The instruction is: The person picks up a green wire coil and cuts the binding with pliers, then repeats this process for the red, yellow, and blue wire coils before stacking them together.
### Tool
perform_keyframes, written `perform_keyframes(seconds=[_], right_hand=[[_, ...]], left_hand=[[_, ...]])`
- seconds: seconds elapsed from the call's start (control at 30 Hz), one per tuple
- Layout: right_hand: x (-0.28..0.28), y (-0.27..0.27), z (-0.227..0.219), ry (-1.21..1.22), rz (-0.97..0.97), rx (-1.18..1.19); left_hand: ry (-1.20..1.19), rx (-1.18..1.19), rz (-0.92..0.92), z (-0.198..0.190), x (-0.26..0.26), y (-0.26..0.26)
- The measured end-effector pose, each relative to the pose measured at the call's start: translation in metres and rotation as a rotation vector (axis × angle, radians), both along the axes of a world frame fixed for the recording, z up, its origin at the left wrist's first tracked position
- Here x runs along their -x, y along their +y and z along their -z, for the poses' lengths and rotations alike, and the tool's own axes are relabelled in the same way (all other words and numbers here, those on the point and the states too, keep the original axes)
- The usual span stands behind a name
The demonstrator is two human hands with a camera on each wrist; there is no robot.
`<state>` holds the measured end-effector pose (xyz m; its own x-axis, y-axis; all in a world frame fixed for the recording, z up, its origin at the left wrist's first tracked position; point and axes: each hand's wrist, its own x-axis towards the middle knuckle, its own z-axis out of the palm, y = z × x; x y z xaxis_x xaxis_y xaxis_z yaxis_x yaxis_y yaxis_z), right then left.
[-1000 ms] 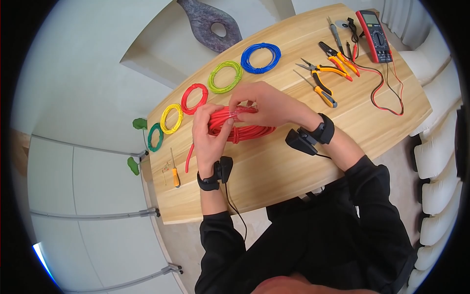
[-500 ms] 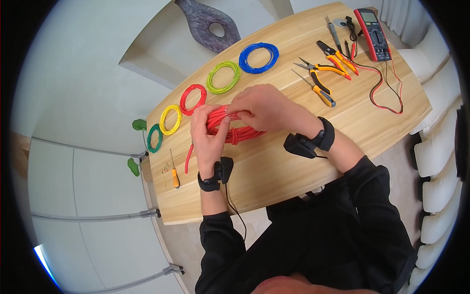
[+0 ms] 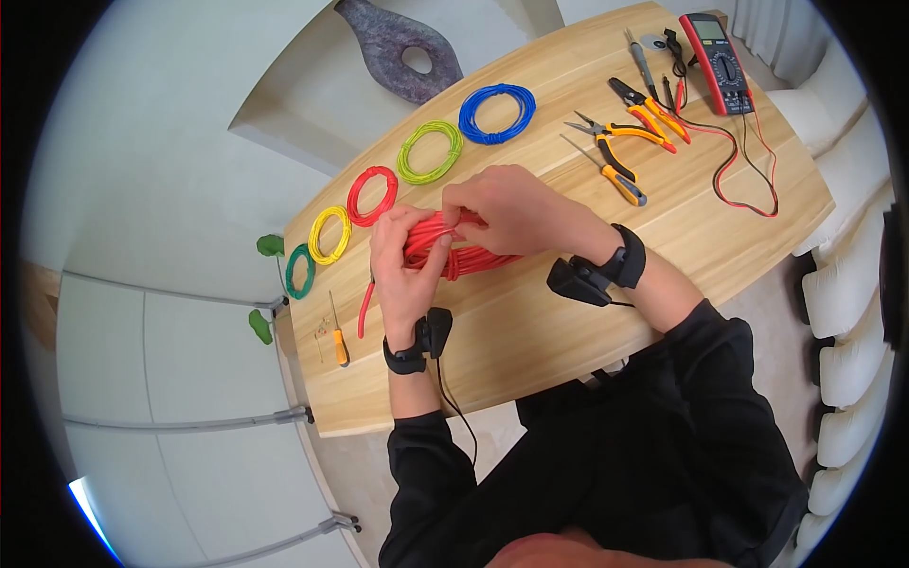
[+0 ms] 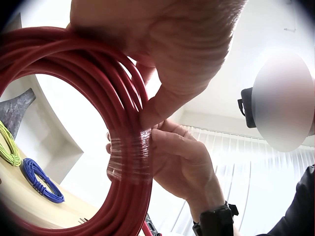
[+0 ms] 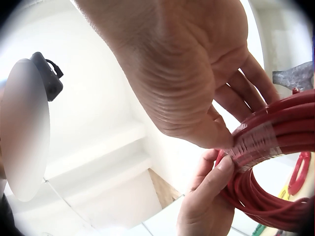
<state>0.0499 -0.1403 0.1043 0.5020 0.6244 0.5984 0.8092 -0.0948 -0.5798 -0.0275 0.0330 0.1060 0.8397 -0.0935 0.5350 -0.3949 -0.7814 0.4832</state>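
A thick coil of red cable (image 3: pixel 467 263) is held up over the table, and its loose end (image 3: pixel 365 312) hangs at the left. My left hand (image 3: pixel 405 265) grips the coil's left side, thumb across the strands. Clear tape (image 4: pixel 129 160) wraps one section of the coil. Right beside the left thumb, my right hand (image 3: pixel 521 210) pinches at the edge of this tape with thumb and fingertips. In the right wrist view the tape (image 5: pixel 256 143) looks wrinkled, and the right hand's other fingers reach behind the coil.
Behind the hands lie green (image 3: pixel 300 272), yellow (image 3: pixel 329 235), red (image 3: pixel 371 196), yellow-green (image 3: pixel 430 151) and blue (image 3: pixel 497 114) wire coils. Pliers (image 3: pixel 620 137), wire strippers (image 3: pixel 649 112), a screwdriver (image 3: pixel 620 183) and a multimeter (image 3: pixel 717 64) are at right; another screwdriver (image 3: pixel 340 346) lies at left.
The right hand's fingers have curled in and shifted slightly at the tape. The left hand keeps its grip on the coil, nearly in place.
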Motion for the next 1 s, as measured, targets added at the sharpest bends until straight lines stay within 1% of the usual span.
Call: perform_keyframes(seconds=[0.07, 0.13, 0.27, 0.33, 0.43, 0.67, 0.73, 1.0], right_hand=[[-0.0004, 0.0000, 0.0007, 0.017, -0.005, 0.014], [-0.0007, -0.0001, 0.0018, 0.007, 0.024, 0.053], [0.0015, 0.0018, -0.0012, 0.037, 0.024, 0.062], [0.0031, 0.0023, -0.0029, 0.061, 0.016, 0.035], [0.0010, 0.0058, 0.0027, 0.019, -0.007, 0.001], [0.0009, 0.0025, 0.0000, 0.017, -0.019, 0.005], [0.0002, 0.0016, -0.0003, 0.016, -0.027, 0.014], [-0.0005, 0.0046, 0.0040, 0.004, -0.006, 0.019]], left_hand=[[0.005, 0.007, 0.007, 0.0007, -0.0003, 0.0015], [0.023, 0.086, 0.018, 0.0012, -0.0012, 0.0041], [0.039, 0.093, -0.007, 0.0011, -0.0011, 0.0064], [0.027, 0.167, -0.033, 0.0002, -0.0011, 0.0039], [0.039, 0.176, -0.042, -0.0011, -0.0008, 0.0032], [0.024, 0.139, -0.011, -0.0016, -0.0004, 0.0045], [0.003, 0.038, 0.044, -0.0001, -0.0009, 0.0077], [0.020, 0.085, 0.054, 0.0036, -0.0016, 0.0081]])
